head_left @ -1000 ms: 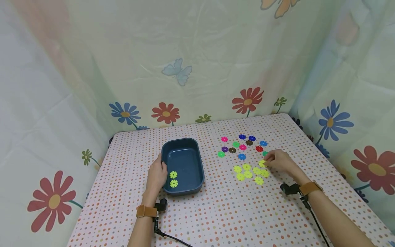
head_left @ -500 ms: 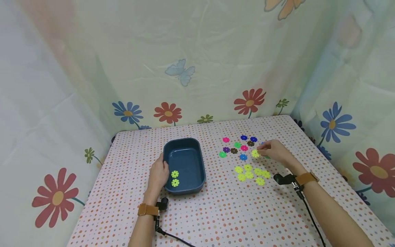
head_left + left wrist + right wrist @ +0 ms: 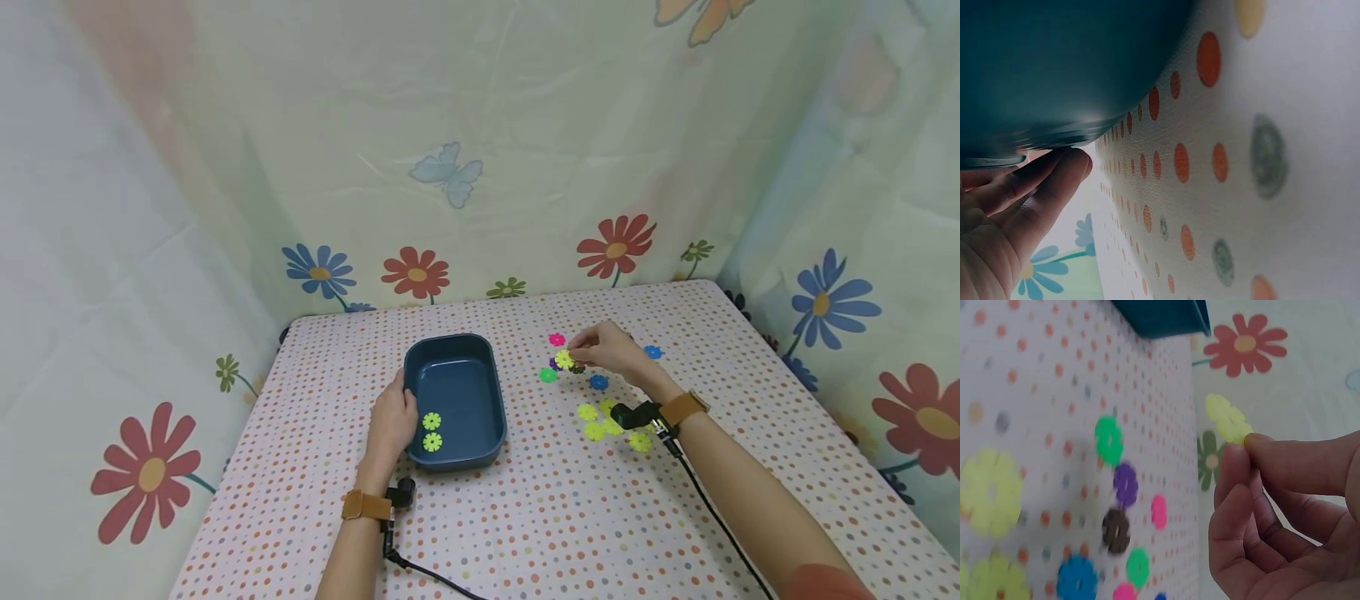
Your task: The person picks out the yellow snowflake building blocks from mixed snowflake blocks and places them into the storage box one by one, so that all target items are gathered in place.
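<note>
My right hand [image 3: 611,348] pinches a yellow snowflake disc [image 3: 564,359] by its edge between thumb and fingers. The disc is above the table, as the right wrist view shows. On the left, my left hand [image 3: 393,414] holds the left rim of a dark blue rectangular basin [image 3: 456,457], with fingers [image 3: 1054,194] against its outer wall. Two yellow snowflake discs, one nearer [image 3: 432,442] and one farther [image 3: 431,422], lie in the basin near its left wall. More yellow discs [image 3: 594,431] lie on the table below my right wrist, partly hidden by the wrist camera.
Loose discs in other colours lie around and beneath my right hand, among them a green disc [image 3: 1109,440], a purple disc [image 3: 1125,484], a brown disc [image 3: 1115,530] and a blue disc [image 3: 1077,579]. The dotted tablecloth [image 3: 517,533] covers the table; a flowered curtain [image 3: 360,208] hangs behind.
My right hand has lifted the yellow disc from the yellow group and carried it left over the coloured discs. The left hand stays on the basin; the head view has shifted slightly.
</note>
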A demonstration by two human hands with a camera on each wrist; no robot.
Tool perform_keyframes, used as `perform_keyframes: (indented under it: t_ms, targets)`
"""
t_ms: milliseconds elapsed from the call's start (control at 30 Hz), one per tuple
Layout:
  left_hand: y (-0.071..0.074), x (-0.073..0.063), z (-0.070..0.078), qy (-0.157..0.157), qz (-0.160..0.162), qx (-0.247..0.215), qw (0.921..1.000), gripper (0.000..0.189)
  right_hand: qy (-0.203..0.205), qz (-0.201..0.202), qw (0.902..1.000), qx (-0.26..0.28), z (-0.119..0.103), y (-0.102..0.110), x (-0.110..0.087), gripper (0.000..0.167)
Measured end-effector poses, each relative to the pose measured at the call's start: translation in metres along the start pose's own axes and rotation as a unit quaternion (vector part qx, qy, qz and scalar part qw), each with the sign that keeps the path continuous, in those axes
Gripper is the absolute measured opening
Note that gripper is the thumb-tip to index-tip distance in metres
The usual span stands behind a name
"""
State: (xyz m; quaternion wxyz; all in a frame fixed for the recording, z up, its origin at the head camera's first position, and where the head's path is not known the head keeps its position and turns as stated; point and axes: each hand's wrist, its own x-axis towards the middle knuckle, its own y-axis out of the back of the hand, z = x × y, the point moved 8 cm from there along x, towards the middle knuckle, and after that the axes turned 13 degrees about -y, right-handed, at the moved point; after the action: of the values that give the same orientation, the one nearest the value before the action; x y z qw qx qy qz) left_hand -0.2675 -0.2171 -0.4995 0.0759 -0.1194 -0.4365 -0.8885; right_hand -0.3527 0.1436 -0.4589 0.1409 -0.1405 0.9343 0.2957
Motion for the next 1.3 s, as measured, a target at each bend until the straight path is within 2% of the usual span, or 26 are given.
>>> perform_keyframes:
  t_ms: [333, 533, 833, 1033, 1167, 1300]
  targets:
    - [-0.002, 0.001, -0.001, 0.004, -0.003, 0.007, 1.0, 0.05, 0.041, -0.041, 0.9983, -0.002, -0.058, -0.058, 0.021, 0.014]
    - [-0.004, 0.001, -0.002, -0.001, -0.001, 0.005, 1.0, 0.05, 0.046, -0.072, 0.9963, 0.01, -0.083, -0.091, 0.029, 0.012]
    - [-0.001, 0.001, -0.002, 0.001, 0.011, 0.005, 0.9999, 0.05, 0.057, -0.094, 0.9939, 0.004, -0.106, -0.138, 0.042, 0.007]
    - [0.0, 0.001, -0.002, 0.013, 0.0, 0.004, 0.9999, 0.051, 0.074, -0.101, 0.9917, -0.031, -0.119, -0.168, 0.048, 0.007]
    - [0.0, 0.0, -0.003, 0.009, -0.002, 0.001, 1.0, 0.051, 0.089, -0.106, 0.9887, -0.057, -0.126, -0.185, 0.048, 0.009]
    - [-0.001, 0.0, -0.002, 0.006, -0.002, 0.005, 1.0, 0.051, 0.086, -0.112, 0.9875, -0.07, -0.128, -0.197, 0.049, 0.009]
